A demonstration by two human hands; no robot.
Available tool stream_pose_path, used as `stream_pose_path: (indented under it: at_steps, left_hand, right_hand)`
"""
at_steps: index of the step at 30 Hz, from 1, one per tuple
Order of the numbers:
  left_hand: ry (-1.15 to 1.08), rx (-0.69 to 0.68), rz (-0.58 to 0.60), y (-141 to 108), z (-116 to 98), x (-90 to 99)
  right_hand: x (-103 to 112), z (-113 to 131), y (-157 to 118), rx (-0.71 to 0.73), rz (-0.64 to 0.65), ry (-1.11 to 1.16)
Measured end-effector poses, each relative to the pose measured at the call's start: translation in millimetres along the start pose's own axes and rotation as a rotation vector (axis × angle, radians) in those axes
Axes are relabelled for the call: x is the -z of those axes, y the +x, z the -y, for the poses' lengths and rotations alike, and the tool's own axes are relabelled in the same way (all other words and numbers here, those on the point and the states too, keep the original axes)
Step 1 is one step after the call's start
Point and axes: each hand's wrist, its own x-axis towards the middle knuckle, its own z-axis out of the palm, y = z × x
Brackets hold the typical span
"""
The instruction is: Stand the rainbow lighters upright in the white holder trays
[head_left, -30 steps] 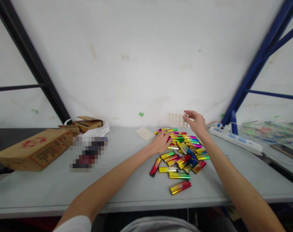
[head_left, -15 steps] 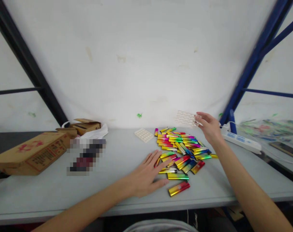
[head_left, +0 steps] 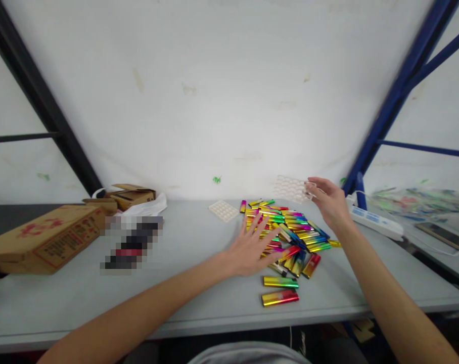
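we've got our left hand (head_left: pixel 253 250) splayed wide over shiny lighters (head_left: pixel 294 233) heaped on the tabletop (head_left: pixel 187 232) | our right hand (head_left: pixel 330 203) pinching a pale grid tray (head_left: pixel 290 188) beyond them | second tray (head_left: pixel 224 211) lying just left of the heap

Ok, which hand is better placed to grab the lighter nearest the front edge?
Likely the left hand: spread over the pile, it's nearer that lighter; the right hand holds a pale tray.
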Motion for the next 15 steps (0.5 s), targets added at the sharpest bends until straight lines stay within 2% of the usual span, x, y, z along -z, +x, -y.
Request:
stream_pose_path:
  at_steps: [4,7,10,15]
  left_hand:
    - [-0.031,-0.165,0.034,-36,-29,12.1]
    - [-0.016,-0.283,0.048,-47,-43,7.8]
    - [0.01,-0.286,0.042,-35,-42,-3.1]
    - [0.042,-0.262,0.008,7,-32,-19.9]
  right_hand:
    - [17,1,-8,-0.015,-0.017,-0.035]
    - [26,1,-11,-0.055,-0.026,-0.009]
    - [26,0,-12,-0.087,-0.026,0.019]
    - [9,1,-15,-0.044,-0.04,0.034]
